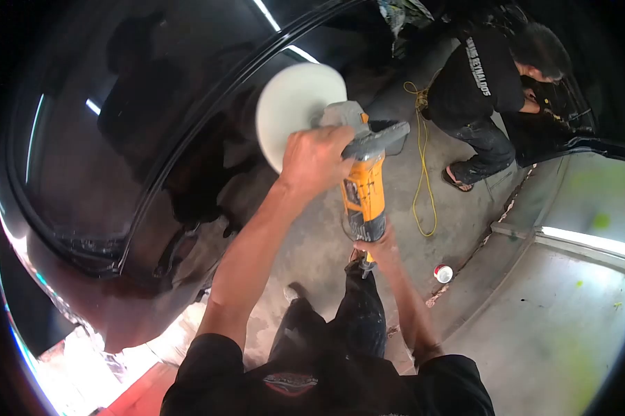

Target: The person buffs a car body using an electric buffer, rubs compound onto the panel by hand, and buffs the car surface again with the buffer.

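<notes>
A yellow and grey polisher [368,191] is held up in both hands, tilted, with a round white pad [291,97] at its front. My left hand [316,161] is closed round the front handle by the grey head. My right hand [383,248] is wrapped round the rear end of the body, its fingers partly hidden. The pad faces the glossy black car body [180,104] on the left; I cannot tell whether they touch.
At the upper right another person [479,83] bends over a dark car part [569,125]. A yellow cord [423,166] hangs beside them. A small white and red tub [443,273] stands on the concrete floor [395,187]. Pale panels [548,312] line the right side.
</notes>
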Tool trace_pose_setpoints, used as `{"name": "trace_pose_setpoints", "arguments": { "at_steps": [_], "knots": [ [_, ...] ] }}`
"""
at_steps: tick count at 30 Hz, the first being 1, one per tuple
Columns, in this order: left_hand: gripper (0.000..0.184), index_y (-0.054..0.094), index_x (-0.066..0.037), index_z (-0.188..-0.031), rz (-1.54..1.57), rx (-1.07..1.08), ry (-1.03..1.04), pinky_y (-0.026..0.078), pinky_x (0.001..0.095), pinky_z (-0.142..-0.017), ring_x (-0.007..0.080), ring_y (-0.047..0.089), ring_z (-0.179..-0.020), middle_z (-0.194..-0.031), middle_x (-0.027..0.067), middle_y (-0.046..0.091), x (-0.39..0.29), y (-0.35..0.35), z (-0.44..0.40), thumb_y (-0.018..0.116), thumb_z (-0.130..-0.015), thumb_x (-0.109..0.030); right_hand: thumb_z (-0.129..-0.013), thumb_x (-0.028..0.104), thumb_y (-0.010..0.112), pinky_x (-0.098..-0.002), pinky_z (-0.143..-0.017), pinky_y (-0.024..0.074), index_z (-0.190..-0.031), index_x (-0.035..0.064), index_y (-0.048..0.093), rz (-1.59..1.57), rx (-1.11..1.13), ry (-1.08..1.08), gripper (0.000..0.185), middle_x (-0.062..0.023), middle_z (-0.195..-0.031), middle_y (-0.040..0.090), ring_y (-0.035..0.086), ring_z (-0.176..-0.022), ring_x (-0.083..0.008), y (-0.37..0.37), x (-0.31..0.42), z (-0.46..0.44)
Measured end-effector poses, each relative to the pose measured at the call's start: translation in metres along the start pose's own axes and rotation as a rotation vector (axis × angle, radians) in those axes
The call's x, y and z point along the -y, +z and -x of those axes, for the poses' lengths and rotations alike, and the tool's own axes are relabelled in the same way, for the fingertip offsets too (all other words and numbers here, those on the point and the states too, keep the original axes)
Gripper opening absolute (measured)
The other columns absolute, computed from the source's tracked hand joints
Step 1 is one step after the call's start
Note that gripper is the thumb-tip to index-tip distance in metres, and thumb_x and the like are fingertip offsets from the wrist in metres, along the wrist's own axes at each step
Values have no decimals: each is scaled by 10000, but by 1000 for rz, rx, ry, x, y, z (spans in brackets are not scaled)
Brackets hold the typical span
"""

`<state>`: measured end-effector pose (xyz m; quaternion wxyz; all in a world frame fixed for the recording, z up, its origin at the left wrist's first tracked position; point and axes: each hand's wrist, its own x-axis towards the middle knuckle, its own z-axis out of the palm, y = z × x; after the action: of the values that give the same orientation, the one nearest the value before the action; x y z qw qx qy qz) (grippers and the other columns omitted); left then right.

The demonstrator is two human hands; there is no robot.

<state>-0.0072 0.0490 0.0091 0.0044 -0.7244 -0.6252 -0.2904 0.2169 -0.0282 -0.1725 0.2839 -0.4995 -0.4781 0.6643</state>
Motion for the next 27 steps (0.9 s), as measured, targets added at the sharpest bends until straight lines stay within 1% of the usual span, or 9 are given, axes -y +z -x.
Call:
{"name": "trace_pose_setpoints", "arguments": {
  "at_steps": [4, 9, 14, 17, 19, 22, 24, 25, 27],
  "knots": [
    [261, 677, -67, -910, 9, -17, 86, 557, 408, -661, 330, 685, -707, -762, 133, 690, 6, 54, -88, 748, -663, -112, -541, -71, 831, -356, -773, 546, -1225, -13, 514, -75, -40, 33, 756, -102, -1040, 657, 655, -894, -219, -42, 24, -65],
    [317, 721, -148, -1039, -39, 107, 61, 566, 445, -751, 348, 700, -805, -851, 145, 722, 14, 95, -162, 686, -728, -195, -581, -118, 769, -329, -651, 534, -1149, 21, 542, -204, -116, 141, 627, -60, -892, 642, 645, -749, -178, -50, 62, -112],
    [348, 717, -159, -1086, -117, 285, 45, 554, 480, -815, 355, 693, -898, -923, 146, 727, -4, 116, -177, 666, -752, -240, -603, -140, 762, -333, -636, 534, -1097, 39, 580, -348, 10, 157, 555, -46, -894, 659, 656, -727, -177, -66, 17, -137],
    [349, 713, -155, -1084, -160, 391, 53, 554, 473, -808, 343, 691, -893, -931, 145, 722, -12, 116, -137, 685, -745, -234, -605, -128, 795, -343, -699, 552, -1123, 44, 584, -427, -53, 244, 585, -52, -948, 675, 669, -806, -188, -37, -12, -98],
    [366, 703, -130, -1061, -191, 425, 26, 556, 465, -759, 333, 689, -848, -896, 129, 715, -2, 92, -76, 716, -703, -208, -602, -95, 842, -337, -796, 552, -1221, 34, 554, -364, -39, 241, 694, -56, -1032, 677, 660, -919, -181, 1, -40, -57],
    [285, 640, -100, -900, -186, 312, 81, 538, 432, -619, 302, 667, -688, -776, 100, 666, 19, 51, 28, 756, -654, -186, -617, -36, 871, -332, -935, 501, -1350, 29, 456, -413, 173, 263, 844, -57, -1174, 633, 614, -1057, -174, 64, -101, -1],
    [274, 626, -83, -810, -187, 311, 87, 525, 412, -574, 299, 656, -646, -720, 91, 642, 17, 25, 82, 789, -634, -215, -633, -17, 868, -338, -1002, 468, -1396, 27, 416, -338, 207, 225, 889, -66, -1241, 610, 585, -1132, -165, 91, -102, 45],
    [237, 627, -88, -776, -196, 322, 42, 520, 404, -559, 302, 640, -610, -688, 86, 630, 11, 17, 102, 785, -638, -197, -625, -39, 851, -330, -981, 470, -1345, 42, 470, -378, 179, 177, 819, -29, -1160, 620, 596, -1066, -145, 102, -103, 64],
    [196, 612, -89, -755, -248, 409, -9, 515, 400, -549, 303, 621, -582, -686, 80, 629, 1, 6, 131, 759, -642, -154, -632, -46, 844, -329, -984, 468, -1345, 46, 472, -355, 302, 141, 810, -19, -1151, 621, 592, -1070, -144, 116, -127, 90]
  ]
}}
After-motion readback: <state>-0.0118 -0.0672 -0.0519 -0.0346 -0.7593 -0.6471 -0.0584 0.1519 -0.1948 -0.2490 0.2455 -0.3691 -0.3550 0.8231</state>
